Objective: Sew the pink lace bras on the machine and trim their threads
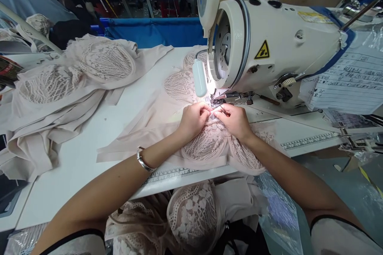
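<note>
A pale pink lace bra [201, 145] lies across the white table under the sewing machine's needle area. Just in front of the lit presser foot [218, 102], my left hand [194, 120] is closed, its thumb and fingers pinching an edge of the bra. My right hand [236, 121] is closed as well, pinching the same edge close beside the left fingertips. A small dark tool [225, 112] shows at my right fingers; its kind is too small to make out. Above the hands stands the cream sewing machine [278, 42], with a small lamp [199, 77] shining down.
More lace bras [107, 61] are piled at the left of the table [74, 159]. Others, including a lace cup [193, 215], rest below the front edge at my lap. Handwritten paper [350, 79] hangs at the right. Behind the table is a blue cloth bin [155, 32].
</note>
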A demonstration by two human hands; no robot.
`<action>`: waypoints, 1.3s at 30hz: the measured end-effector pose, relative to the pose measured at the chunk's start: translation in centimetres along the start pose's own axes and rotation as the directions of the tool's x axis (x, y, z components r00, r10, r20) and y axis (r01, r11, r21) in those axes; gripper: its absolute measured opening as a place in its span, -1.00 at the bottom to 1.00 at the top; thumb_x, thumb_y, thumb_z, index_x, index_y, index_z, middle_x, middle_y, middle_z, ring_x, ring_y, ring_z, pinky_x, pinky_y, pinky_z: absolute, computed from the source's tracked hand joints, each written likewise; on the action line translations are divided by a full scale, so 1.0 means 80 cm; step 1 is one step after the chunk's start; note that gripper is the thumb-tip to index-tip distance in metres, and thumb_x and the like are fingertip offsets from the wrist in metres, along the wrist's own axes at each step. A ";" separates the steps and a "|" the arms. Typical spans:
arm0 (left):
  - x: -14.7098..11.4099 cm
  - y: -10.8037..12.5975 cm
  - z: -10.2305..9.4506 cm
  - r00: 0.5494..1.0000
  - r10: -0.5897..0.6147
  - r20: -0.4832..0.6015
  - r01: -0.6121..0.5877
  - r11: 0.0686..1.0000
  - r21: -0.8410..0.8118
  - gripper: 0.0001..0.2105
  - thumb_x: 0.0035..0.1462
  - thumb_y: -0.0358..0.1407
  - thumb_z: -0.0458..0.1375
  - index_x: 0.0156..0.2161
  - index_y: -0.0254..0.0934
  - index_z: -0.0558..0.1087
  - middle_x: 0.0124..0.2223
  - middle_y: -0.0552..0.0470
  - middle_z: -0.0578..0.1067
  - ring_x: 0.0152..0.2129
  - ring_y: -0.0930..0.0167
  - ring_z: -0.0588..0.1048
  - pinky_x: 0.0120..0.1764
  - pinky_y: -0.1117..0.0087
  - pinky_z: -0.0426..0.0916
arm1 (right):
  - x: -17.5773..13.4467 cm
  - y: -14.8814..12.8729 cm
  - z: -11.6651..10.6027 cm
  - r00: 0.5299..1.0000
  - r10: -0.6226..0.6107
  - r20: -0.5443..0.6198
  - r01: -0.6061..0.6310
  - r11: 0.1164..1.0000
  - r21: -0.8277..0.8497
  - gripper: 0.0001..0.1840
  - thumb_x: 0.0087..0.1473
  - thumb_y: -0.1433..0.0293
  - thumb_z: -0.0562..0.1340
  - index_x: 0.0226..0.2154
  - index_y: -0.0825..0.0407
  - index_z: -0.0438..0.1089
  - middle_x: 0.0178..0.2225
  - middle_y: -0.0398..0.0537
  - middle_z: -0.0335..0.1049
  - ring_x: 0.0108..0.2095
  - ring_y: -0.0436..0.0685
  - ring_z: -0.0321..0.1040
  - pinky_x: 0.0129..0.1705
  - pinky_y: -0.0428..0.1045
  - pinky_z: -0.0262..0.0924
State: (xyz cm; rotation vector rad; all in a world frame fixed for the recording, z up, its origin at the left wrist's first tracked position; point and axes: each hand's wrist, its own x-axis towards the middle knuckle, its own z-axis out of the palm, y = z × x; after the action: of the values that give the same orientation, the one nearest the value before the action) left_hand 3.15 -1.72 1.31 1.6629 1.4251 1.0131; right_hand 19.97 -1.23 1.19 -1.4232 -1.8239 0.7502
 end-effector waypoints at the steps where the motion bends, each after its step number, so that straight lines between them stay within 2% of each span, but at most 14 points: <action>1: 0.000 0.000 0.000 1.000 -0.005 -0.012 0.005 1.000 0.018 -0.91 0.07 -0.43 0.19 -0.39 -0.24 0.54 -0.50 0.12 0.54 -0.50 0.38 0.49 -0.32 0.38 0.33 | 0.000 0.001 0.000 1.000 -0.002 0.007 0.002 1.000 -0.002 -0.73 0.08 0.21 0.26 -0.52 0.03 0.41 -0.55 -0.14 0.38 -0.48 0.05 0.22 -0.42 -0.06 0.05; 5: 0.003 -0.001 0.002 0.999 -0.051 -0.012 0.051 0.999 0.012 -0.90 0.05 -0.40 0.21 -0.45 -0.24 0.56 -0.48 0.08 0.57 -0.43 0.33 0.51 -0.25 0.33 0.34 | 0.002 0.003 -0.001 1.000 -0.018 0.004 0.018 0.998 -0.052 -0.72 0.08 0.24 0.24 -0.58 0.01 0.35 -0.60 -0.17 0.32 -0.52 0.02 0.16 -0.45 -0.06 0.02; 8: 0.008 0.002 0.009 0.999 -0.043 -0.020 0.045 0.994 0.101 -0.85 0.07 -0.39 0.21 -0.51 -0.23 0.51 -0.51 0.05 0.54 -0.31 0.23 0.50 -0.08 0.17 0.30 | 0.001 0.005 -0.001 0.998 -0.048 -0.033 0.042 0.984 -0.171 -0.73 0.09 0.30 0.24 -0.59 -0.01 0.30 -0.63 -0.18 0.29 -0.55 0.02 0.14 -0.47 -0.06 -0.01; 11: 0.016 0.006 0.017 0.998 -0.031 -0.050 0.043 0.968 0.249 -0.81 0.04 -0.43 0.19 -0.57 -0.23 0.43 -0.54 0.02 0.49 -0.19 0.13 0.45 0.02 0.04 0.17 | -0.001 0.009 -0.003 0.996 -0.094 -0.003 0.087 0.935 -0.344 -0.95 0.07 0.40 0.26 -0.43 0.00 0.41 -0.54 -0.12 0.43 -0.53 0.06 0.23 -0.45 -0.06 -0.01; 12: 0.019 0.007 0.019 0.998 -0.035 -0.056 0.049 0.960 0.276 -0.80 0.03 -0.44 0.18 -0.58 -0.24 0.40 -0.54 0.02 0.48 -0.17 0.12 0.43 0.02 0.03 0.16 | -0.002 0.010 -0.005 0.994 -0.103 0.036 0.109 0.914 -0.391 -0.94 0.06 0.44 0.26 -0.34 0.00 0.45 -0.50 -0.10 0.47 -0.52 0.08 0.27 -0.45 -0.06 0.00; 17: 0.029 0.004 0.022 0.997 -0.054 -0.058 0.069 0.948 0.310 -0.74 0.00 -0.38 0.22 -0.63 -0.23 0.29 -0.50 0.00 0.46 -0.20 0.13 0.42 -0.03 0.07 0.16 | -0.010 0.023 -0.022 0.940 -0.237 0.244 0.327 0.827 -0.456 -0.65 0.11 0.53 0.17 -0.06 0.04 0.49 -0.42 -0.03 0.55 -0.44 0.13 0.38 -0.38 -0.04 0.11; 23: 0.031 -0.006 0.025 0.994 0.014 -0.104 0.024 0.935 0.353 -0.76 -0.01 -0.38 0.25 -0.60 -0.24 0.29 -0.49 0.02 0.46 -0.23 0.15 0.43 -0.10 0.12 0.21 | -0.016 0.033 -0.030 0.876 -0.356 0.326 0.478 0.728 -0.492 -0.47 0.11 0.61 0.05 0.05 0.07 0.51 -0.39 0.01 0.58 -0.43 0.12 0.38 -0.37 -0.03 0.17; 26: 0.024 -0.007 0.015 0.988 0.153 0.029 -0.150 0.885 0.441 -0.93 0.09 -0.43 0.20 -0.41 -0.27 0.45 -0.33 -0.01 0.54 -0.27 0.24 0.45 -0.16 0.22 0.24 | -0.016 0.033 -0.029 0.872 -0.336 0.355 0.483 0.704 -0.521 -0.38 0.07 0.64 0.04 0.13 0.04 0.47 -0.42 -0.02 0.58 -0.46 0.11 0.37 -0.38 -0.03 0.15; 28: 0.015 -0.008 0.003 0.923 0.319 0.217 -0.386 0.766 0.515 -0.90 0.21 -0.44 0.13 -0.26 -0.31 0.51 -0.22 -0.08 0.58 -0.25 0.25 0.47 -0.19 0.23 0.24 | -0.015 0.032 -0.029 0.876 -0.322 0.359 0.474 0.714 -0.516 -0.41 0.11 0.62 0.04 0.13 0.05 0.46 -0.39 0.00 0.59 -0.44 0.12 0.39 -0.37 -0.02 0.16; 30: 0.006 -0.010 -0.008 0.808 0.442 0.390 -0.589 0.573 0.570 -0.79 0.33 -0.41 0.02 -0.16 -0.34 0.53 -0.14 -0.14 0.58 -0.21 0.21 0.47 -0.18 0.20 0.22 | -0.015 0.032 -0.028 0.879 -0.317 0.356 0.465 0.731 -0.500 -0.47 0.16 0.59 0.05 0.11 0.06 0.47 -0.35 0.03 0.61 -0.41 0.14 0.42 -0.35 -0.02 0.17; 32: -0.002 -0.012 -0.015 0.722 0.500 0.478 -0.683 0.408 0.605 -0.71 0.40 -0.40 -0.07 -0.11 -0.38 0.53 -0.12 -0.18 0.58 -0.21 0.20 0.47 -0.17 0.17 0.20 | -0.015 0.030 -0.027 0.891 -0.308 0.333 0.441 0.761 -0.476 -0.53 0.19 0.56 0.08 0.08 0.04 0.48 -0.29 0.04 0.62 -0.37 0.14 0.45 -0.33 -0.02 0.17; 34: -0.006 -0.013 -0.017 0.686 0.521 0.508 -0.708 0.317 0.631 -0.68 0.41 -0.43 -0.11 -0.12 -0.40 0.52 -0.12 -0.19 0.57 -0.25 0.22 0.47 -0.15 0.17 0.19 | -0.013 0.028 -0.026 0.932 -0.255 0.258 0.352 0.811 -0.467 -0.65 0.20 0.49 0.14 0.01 0.04 0.49 -0.27 0.03 0.61 -0.36 0.14 0.45 -0.35 -0.03 0.14; 37: -0.005 -0.014 -0.016 0.676 0.525 0.517 -0.710 0.274 0.649 -0.69 0.41 -0.45 -0.12 -0.14 -0.40 0.51 -0.14 -0.18 0.55 -0.29 0.25 0.45 -0.14 0.17 0.18 | -0.009 0.020 -0.026 0.992 -0.073 0.105 0.116 0.860 -0.497 -0.83 0.22 0.31 0.23 -0.19 0.03 0.46 -0.38 -0.02 0.56 -0.43 0.14 0.38 -0.43 -0.04 0.03; 39: -0.003 -0.015 -0.015 0.677 0.529 0.512 -0.705 0.268 0.656 -0.69 0.40 -0.45 -0.12 -0.14 -0.39 0.50 -0.14 -0.18 0.55 -0.28 0.25 0.44 -0.14 0.17 0.17 | -0.005 0.014 -0.025 0.998 0.020 0.064 0.016 0.861 -0.508 -0.79 0.21 0.20 0.24 -0.35 0.00 0.40 -0.44 -0.06 0.50 -0.47 0.12 0.31 -0.46 -0.04 -0.05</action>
State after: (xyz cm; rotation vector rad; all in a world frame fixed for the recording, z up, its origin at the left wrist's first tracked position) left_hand 1.51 -1.76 0.74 3.1481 1.1284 0.4516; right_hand 22.31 -1.34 1.46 -1.7408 -2.1782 0.3203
